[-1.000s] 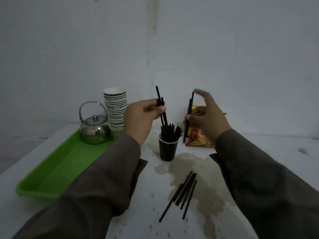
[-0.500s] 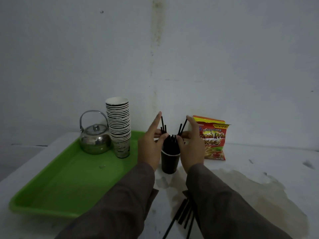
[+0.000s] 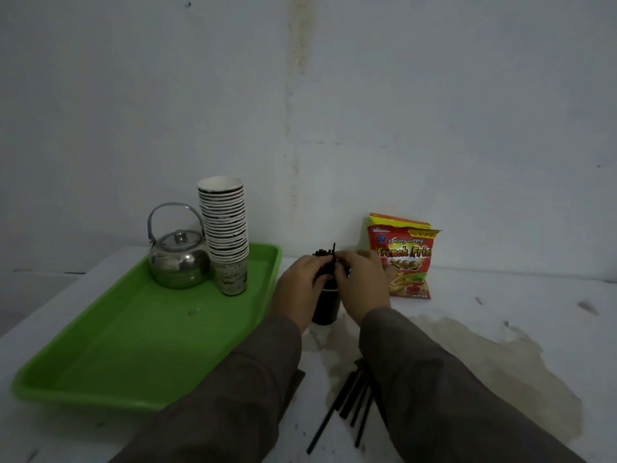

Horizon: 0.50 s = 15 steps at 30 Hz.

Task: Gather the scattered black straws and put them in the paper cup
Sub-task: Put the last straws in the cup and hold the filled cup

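Both hands are brought together over the dark paper cup [image 3: 325,307], which stands on the white desk [image 3: 500,295] just right of the green tray [image 3: 133,345]. The left hand [image 3: 298,285] is curled round the near left side of the bundle of black straws in the cup [image 3: 325,259], and the right hand [image 3: 362,284] is closed in from the other side. The fingers of both hands are pressed together around the straw bundle just above the rim, apparently so that the straws are squeezed into one tight sheaf and kept from splaying out. Only the straw tips are seen above the knuckles; one stands a little taller than the rest.

The job is judged part done: a loose group of straws [image 3: 354,399] is left lying on the desk near the body, between the two sleeves, partly hidden under the right sleeve [image 3: 450,396]. These are laid roughly parallel, so an easy pickup as one bunch can be expected.

On the tray a steel kettle [image 3: 178,262] and a stack of paper cups [image 3: 225,232] are kept well out of the way, and a snack packet [image 3: 405,262] is propped against the wall just beyond the right hand. The light cup could be tipped if it is pressed sideways.
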### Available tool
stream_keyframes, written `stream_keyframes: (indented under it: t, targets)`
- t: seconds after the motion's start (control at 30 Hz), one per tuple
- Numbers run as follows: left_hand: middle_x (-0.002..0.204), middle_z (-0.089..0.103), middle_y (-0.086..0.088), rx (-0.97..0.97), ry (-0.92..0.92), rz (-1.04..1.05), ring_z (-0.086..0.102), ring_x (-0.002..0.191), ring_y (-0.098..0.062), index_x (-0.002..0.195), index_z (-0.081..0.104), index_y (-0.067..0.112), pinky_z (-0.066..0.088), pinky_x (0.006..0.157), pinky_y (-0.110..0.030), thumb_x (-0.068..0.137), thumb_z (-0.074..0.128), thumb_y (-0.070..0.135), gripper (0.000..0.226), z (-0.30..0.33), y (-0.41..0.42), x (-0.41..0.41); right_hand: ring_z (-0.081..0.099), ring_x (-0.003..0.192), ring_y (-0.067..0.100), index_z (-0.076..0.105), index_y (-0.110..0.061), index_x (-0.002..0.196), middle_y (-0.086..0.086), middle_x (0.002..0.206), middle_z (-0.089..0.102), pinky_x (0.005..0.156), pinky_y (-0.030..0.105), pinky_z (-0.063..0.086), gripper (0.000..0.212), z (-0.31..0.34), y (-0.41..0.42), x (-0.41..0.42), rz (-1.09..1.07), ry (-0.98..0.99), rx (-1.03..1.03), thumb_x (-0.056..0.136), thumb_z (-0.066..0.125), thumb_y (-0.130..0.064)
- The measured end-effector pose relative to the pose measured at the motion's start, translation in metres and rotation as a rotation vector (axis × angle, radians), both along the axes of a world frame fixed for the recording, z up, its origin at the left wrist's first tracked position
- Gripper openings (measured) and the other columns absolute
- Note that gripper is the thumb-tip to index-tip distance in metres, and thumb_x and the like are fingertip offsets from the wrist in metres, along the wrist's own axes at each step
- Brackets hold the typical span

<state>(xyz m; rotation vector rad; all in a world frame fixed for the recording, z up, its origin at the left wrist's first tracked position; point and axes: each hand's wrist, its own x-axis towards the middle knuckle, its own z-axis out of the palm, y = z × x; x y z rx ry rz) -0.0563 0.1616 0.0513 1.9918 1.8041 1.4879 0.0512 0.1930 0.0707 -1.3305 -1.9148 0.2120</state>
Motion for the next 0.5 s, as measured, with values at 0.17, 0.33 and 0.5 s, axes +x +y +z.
stream_keyframes:
  t: [0.17,0.33,0.5]
  targets:
    - [0.128,0.056,-0.017,0.023,0.071,0.026,0.054,0.113,-0.026,0.13,0.046,0.006,0.036,0.097,-0.019,0.088,0.044,-0.006,0.043,0.017,-0.016,-0.003,0.048,0.114,0.024,0.059,-0.018,0.116,0.006,0.117,0.063,0.099,0.048,0.036,0.029,0.023,-0.014,0.017,0.027,0.154,0.071,0.089,0.05,-0.013]
    - [0.117,0.062,-0.011,0.137,0.068,0.073,0.053,0.108,-0.02,0.121,0.056,0.01,0.035,0.093,-0.016,0.089,0.047,0.0,0.035,0.016,-0.058,0.008,0.05,0.073,-0.003,0.065,-0.021,0.094,-0.012,0.084,0.06,0.062,0.006,0.036,0.014,0.003,-0.055,0.061,0.082,0.252,-0.011,0.088,0.054,-0.013]
    - [0.1,0.065,0.0,0.011,0.007,0.01,0.057,0.091,-0.011,0.103,0.065,0.019,0.038,0.08,-0.011,0.085,0.055,0.003,0.027,-0.027,-0.098,0.032,0.057,0.068,0.012,0.06,-0.019,0.077,0.001,0.08,0.064,0.064,0.026,0.048,0.023,-0.045,-0.079,0.088,-0.011,-0.095,-0.517,0.086,0.055,-0.04]
